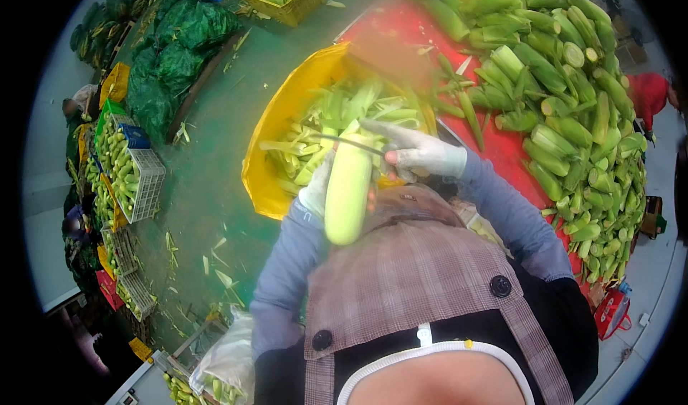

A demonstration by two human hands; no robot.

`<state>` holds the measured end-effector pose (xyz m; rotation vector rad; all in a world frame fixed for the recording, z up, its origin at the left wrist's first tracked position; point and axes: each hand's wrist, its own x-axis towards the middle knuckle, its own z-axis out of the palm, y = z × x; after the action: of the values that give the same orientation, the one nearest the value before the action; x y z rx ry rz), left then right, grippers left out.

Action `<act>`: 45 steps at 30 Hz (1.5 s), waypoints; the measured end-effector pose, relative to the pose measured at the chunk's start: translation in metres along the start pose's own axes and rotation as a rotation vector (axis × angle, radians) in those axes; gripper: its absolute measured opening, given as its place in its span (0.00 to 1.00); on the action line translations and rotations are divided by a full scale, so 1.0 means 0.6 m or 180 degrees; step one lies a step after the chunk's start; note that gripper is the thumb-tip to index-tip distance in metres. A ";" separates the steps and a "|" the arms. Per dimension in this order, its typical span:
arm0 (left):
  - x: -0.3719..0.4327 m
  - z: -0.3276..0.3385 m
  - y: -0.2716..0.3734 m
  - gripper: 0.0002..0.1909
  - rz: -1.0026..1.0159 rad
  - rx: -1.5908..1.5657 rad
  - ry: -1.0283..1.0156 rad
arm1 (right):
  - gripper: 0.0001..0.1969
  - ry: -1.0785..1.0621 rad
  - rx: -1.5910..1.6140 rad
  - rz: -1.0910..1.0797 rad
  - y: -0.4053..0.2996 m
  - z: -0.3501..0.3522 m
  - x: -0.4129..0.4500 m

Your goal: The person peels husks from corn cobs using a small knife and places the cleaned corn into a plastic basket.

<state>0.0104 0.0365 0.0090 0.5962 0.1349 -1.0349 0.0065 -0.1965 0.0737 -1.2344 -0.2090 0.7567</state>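
Note:
My left hand (318, 185), in a pale work glove, holds a light green ear of corn in its husk (346, 195) in front of my apron. With my right hand (422, 149), gloved with bare fingertips, I grip a thin-bladed knife (352, 145). Its blade lies across the upper end of the ear, and my index finger stretches out above it. Just beyond both hands, a yellow bag or liner (263, 160) stands wide, with cut husk leaves and stalk pieces (344, 101) inside.
Unpeeled corn (570, 93) is heaped on a red surface (505, 160) at the right. Crates of corn (148, 182) and green mesh sacks (177, 50) stand on the left. A yellow crate (293, 10) is at the top. Husk scraps lie on the green floor (215, 190). People are partly visible at both edges.

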 end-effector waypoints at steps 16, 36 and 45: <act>-0.018 -0.001 -0.021 0.32 -0.0431 -0.0805 0.0253 | 0.26 -0.0143 0.0115 0.0244 0.006 0.004 0.015; 0.003 -0.032 -0.037 0.31 -0.0139 -0.2594 0.0307 | 0.20 0.1656 -0.4124 -0.0773 0.114 0.014 0.119; -0.001 0.009 -0.005 0.46 0.0935 0.0327 0.0682 | 0.26 0.1658 -0.1621 0.0270 0.142 -0.087 0.090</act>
<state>0.0065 0.0332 0.0122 0.7948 0.1770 -0.6950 0.0398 -0.1923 -0.0349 -1.8903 0.0889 0.4378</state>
